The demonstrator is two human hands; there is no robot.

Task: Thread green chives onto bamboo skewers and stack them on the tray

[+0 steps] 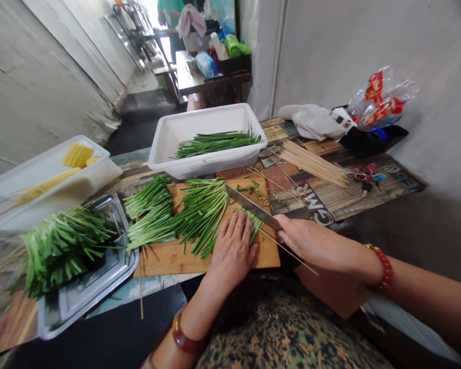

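Note:
My right hand (305, 241) is closed round the handle of a kitchen knife (249, 205), its blade slanting up and left over the wooden cutting board (161, 264). Under my left hand (233, 246), which lies flat with fingers stretched out, is a small bunch of garlic chives (253, 219) with a bamboo skewer (292, 253) sticking out to the right. A larger pile of loose chives (200, 205) rests on the board just left of that hand. Further left is another chive bunch (148, 215), with a skewer pointing down beneath it. Short cut bits lie beyond the blade.
A metal tray (100, 292) at left bears a heap of chives (61, 246). Behind it stands a white tub (100, 177) with yellow skewered food. Another white tub (165, 166) holds chives. Bare skewers (315, 164), keys (364, 174) and a cap (313, 122) lie at right.

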